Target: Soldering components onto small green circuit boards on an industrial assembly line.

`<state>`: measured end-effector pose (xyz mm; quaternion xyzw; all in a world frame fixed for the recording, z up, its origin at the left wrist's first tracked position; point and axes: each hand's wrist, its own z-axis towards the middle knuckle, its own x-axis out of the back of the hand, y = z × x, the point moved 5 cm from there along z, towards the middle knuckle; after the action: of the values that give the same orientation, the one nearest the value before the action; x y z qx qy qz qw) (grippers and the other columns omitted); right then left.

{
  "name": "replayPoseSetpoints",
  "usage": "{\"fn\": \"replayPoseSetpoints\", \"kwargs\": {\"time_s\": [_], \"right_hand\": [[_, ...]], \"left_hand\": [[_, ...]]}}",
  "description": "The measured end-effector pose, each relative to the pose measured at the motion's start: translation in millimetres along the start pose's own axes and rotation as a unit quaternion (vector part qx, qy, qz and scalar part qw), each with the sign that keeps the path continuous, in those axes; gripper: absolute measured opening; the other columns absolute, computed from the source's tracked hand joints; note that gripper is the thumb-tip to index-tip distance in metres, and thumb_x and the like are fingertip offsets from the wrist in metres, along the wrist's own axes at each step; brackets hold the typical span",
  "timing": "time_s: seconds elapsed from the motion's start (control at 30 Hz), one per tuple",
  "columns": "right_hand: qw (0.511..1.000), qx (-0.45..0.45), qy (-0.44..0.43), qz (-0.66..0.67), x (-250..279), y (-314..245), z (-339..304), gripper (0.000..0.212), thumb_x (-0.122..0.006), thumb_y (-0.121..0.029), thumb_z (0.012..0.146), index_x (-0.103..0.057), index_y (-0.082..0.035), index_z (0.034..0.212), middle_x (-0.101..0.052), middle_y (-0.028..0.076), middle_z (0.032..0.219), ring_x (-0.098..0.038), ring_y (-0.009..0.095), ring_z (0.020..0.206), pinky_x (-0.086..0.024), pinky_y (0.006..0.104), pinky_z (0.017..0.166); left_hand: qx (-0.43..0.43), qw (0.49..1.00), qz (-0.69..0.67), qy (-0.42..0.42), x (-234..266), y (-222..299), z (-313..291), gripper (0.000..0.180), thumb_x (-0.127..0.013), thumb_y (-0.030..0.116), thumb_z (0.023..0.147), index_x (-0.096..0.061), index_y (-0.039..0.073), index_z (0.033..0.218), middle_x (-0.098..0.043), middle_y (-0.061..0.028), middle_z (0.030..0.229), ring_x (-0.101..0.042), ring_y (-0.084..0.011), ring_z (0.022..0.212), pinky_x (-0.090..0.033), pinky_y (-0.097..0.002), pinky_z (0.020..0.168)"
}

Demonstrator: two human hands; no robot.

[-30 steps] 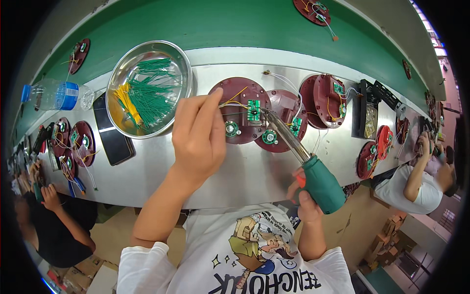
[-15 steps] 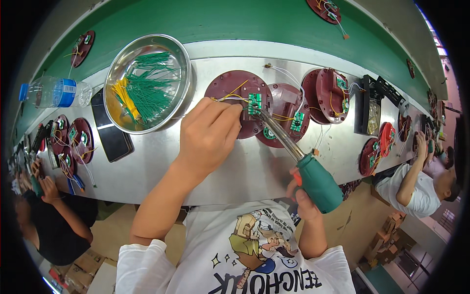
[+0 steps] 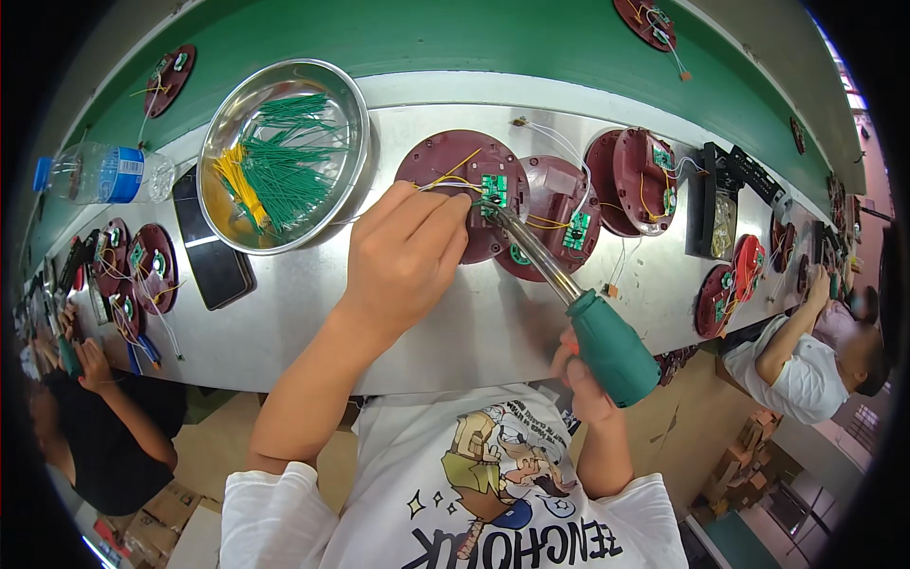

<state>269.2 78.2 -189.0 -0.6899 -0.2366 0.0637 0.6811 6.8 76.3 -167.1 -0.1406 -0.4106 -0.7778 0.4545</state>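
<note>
**Electronics assembly workshop**

A workshop or factory line is indicated by the long metal desk point(image 3: 313, 337), which is bordered by a raised green strip point(image 3: 474, 43). Along both, similar maroon discs point(image 3: 431, 156) fitted with green circuit boards point(image 3: 494, 189) are spread. What appears to be a soldering iron point(image 3: 614, 346), green-handled, is held at one board. A round steel bowl point(image 3: 358, 119) is partly filled with cut green and yellow wires point(image 3: 289, 178). Seats along the same desk are occupied by co-workers point(image 3: 787, 377) on either side, and cardboard boxes point(image 3: 735, 469) are piled at lower right.
</note>
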Motion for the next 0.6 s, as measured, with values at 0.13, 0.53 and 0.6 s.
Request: {"fn": "replayPoseSetpoints", "kwargs": {"time_s": [0.13, 0.53, 0.6], "right_hand": [[0.999, -0.008, -0.048, -0.007, 4, 0, 2, 0.023, -0.069, -0.007, 0.076, -0.067, 0.004, 0.097, -0.065, 0.013, 0.085, -0.061, 0.02, 0.064, -0.05, 0.03, 0.059], [0.979, 0.067, 0.043, 0.188, 19, 8, 7, 0.051, -0.063, -0.037, 0.091, -0.052, 0.006, 0.117, -0.055, 0.022, 0.107, -0.056, 0.02, 0.045, -0.044, 0.0312, 0.041], [0.973, 0.075, 0.052, 0.213, 20, 14, 10, 0.05, -0.062, -0.035, 0.091, -0.05, 0.007, 0.116, -0.053, 0.023, 0.108, -0.056, 0.02, 0.045, -0.046, 0.0314, 0.04]], "left_hand": [[-0.002, 1.0, 0.006, -0.005, 0, -1, 0, 0.025, -0.072, -0.005, 0.068, -0.07, -0.001, 0.092, -0.065, -0.0071, 0.079, -0.059, -0.0236, 0.07, -0.05, -0.0334, 0.06], [0.004, 1.0, 0.002, -0.008, 1, 1, 1, 0.024, -0.072, -0.005, 0.067, -0.07, 0.0, 0.091, -0.064, -0.0068, 0.08, -0.059, -0.0233, 0.069, -0.049, -0.0334, 0.059], [0.002, 1.0, 0.0, -0.011, 0, 2, 1, 0.024, -0.072, -0.005, 0.067, -0.07, 0.0, 0.091, -0.064, -0.0068, 0.08, -0.059, -0.0234, 0.069, -0.049, -0.0336, 0.059]]}}
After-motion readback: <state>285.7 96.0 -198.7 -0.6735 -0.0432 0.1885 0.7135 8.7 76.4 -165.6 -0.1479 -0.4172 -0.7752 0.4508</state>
